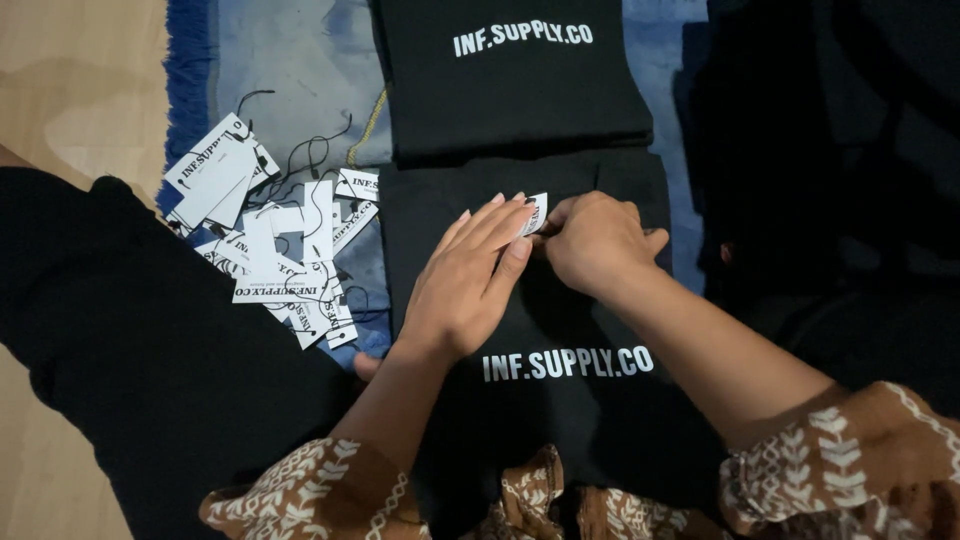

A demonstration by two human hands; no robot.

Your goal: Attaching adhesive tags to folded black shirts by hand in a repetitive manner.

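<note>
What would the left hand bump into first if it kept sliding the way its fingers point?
Probably the small white tag right at the fingertips of the left hand, held by the right hand. Past it lies the second folded black garment.

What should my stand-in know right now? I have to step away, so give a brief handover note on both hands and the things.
Left hand: flat, open on the near folded black garment.
Right hand: pinching a small white tag at that garment's top edge.
Second folded black garment lies beyond it; pile of loose white tags to the left on the blue rug.
Done: tag brought to the garment. Whether it is fastened cannot be seen.
</note>
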